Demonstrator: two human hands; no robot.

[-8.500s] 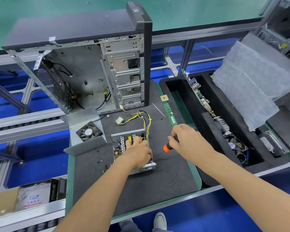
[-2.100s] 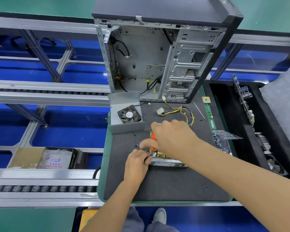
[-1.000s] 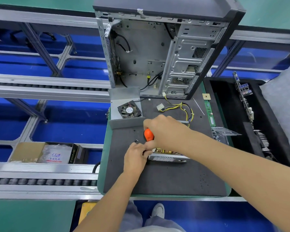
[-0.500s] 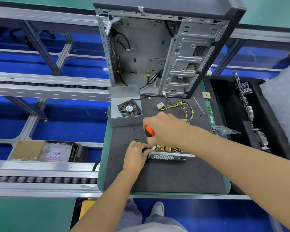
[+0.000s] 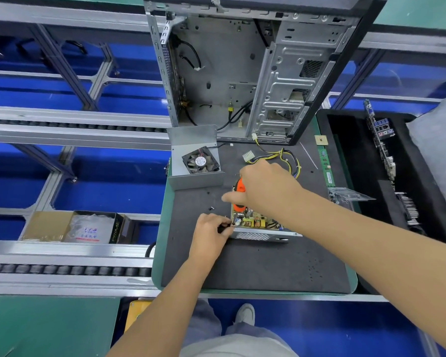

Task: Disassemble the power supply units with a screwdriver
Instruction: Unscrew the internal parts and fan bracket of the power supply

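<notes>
A: Where do we have the power supply unit (image 5: 259, 228) now?

B: It sits on the dark mat (image 5: 255, 266) of the bench, near the middle, with the open computer case (image 5: 242, 73) at twelve o'clock from it and its removed cover with the fan (image 5: 200, 161) at about ten o'clock. The circuit board is exposed on top.

A: And our hands?

B: Our left hand (image 5: 211, 233) is at the unit's nine o'clock corner, fingers curled and pinching its edge. Our right hand (image 5: 268, 189) has its fingers clamped round the orange handle of the screwdriver (image 5: 240, 194), which points down into the board. The tip is hidden from us.

A: How do we expect it to handle?

B: We judge the sheet-metal tray stiff, fairly light and thin-edged, so it may slide on the mat unless we brace it. The board looks fragile, with small parts standing up. We would hold by the metal walls, not the components, and mind the yellow and black cable bundle (image 5: 281, 157) trailing at one o'clock.
</notes>
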